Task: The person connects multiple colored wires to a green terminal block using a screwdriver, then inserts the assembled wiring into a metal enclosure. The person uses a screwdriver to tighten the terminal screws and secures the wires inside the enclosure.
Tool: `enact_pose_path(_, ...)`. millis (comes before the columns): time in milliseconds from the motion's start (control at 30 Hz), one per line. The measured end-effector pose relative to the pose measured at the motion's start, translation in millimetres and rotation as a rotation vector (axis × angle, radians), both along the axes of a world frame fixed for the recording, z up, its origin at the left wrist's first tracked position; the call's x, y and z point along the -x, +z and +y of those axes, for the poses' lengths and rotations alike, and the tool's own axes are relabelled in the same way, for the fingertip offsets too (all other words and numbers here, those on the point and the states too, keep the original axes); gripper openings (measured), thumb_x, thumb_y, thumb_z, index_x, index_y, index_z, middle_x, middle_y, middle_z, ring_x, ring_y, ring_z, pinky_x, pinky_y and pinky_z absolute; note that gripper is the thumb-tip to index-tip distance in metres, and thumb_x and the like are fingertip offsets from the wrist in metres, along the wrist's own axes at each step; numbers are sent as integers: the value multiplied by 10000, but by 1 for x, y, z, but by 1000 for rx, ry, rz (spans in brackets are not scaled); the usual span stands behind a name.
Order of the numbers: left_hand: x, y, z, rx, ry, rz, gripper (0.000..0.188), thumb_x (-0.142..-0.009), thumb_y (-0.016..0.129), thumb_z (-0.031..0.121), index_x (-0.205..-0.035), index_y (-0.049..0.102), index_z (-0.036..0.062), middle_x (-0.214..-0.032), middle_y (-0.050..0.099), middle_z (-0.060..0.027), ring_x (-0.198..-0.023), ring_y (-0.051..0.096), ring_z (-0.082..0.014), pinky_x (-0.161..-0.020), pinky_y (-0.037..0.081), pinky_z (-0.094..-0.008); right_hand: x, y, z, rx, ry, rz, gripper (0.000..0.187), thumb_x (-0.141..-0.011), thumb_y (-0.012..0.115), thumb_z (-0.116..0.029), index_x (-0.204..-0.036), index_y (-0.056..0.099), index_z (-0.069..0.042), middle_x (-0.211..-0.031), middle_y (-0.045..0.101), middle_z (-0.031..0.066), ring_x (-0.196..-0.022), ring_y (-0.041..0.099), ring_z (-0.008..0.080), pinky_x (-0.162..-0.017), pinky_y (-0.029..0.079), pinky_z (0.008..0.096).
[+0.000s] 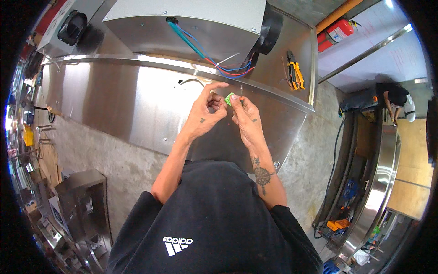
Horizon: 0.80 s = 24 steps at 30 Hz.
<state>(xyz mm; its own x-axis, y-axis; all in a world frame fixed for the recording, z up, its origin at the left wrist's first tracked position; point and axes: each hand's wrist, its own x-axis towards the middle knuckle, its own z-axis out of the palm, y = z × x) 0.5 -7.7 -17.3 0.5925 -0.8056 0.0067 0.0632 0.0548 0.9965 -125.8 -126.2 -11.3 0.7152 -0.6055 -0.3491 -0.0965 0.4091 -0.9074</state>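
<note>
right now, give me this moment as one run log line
left hand: near green piece, contact unclear; right hand: pinching green piece; pliers: on metal surface; wires: from metal box

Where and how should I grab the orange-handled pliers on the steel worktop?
Grip the pliers around both orange handles, coming from above on the person's near side, probably with the right hand. They lie on the steel worktop with the handles toward the person, slightly splayed, and the dark head pointing away. That hand holds a small green piece, so free it first.
</note>
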Motion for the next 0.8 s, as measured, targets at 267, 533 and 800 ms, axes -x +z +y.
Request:
enact_pose_path(267,3,-16,-2,44,67,163,538,-982,807,53,-1459,563,-2,-1035,716,-43,-936,658,-95,-871,548,-268,-11,2,15,-60,-207,3,362,-1107,724,-433,-1097,646,-79,-808,516,-88,-653,377,3,-574,316,212)
enact_pose_path(533,1,-11,2,-48,81,299,289,-997,866,166,-1176,747,-26,-1022,765,-53,-947,699,-107,-836,564,-272,-10,6,13,-159,-270,-43,276,-1121,710,-376,-1062,644,-115,-778,428,-98,-668,388,20,-577,335,224)
enact_pose_path(800,4,-14,0,95,119,499,265,-1015,834,146,-1197,744,-24,-1039,774,-66,-926,698,-113,-850,537,-268,-10,-1,13,-271,-248,-134,284,-1119,711,-394,-1069,641,-123,-824,461,-80,-694,397,20,-590,349,220)
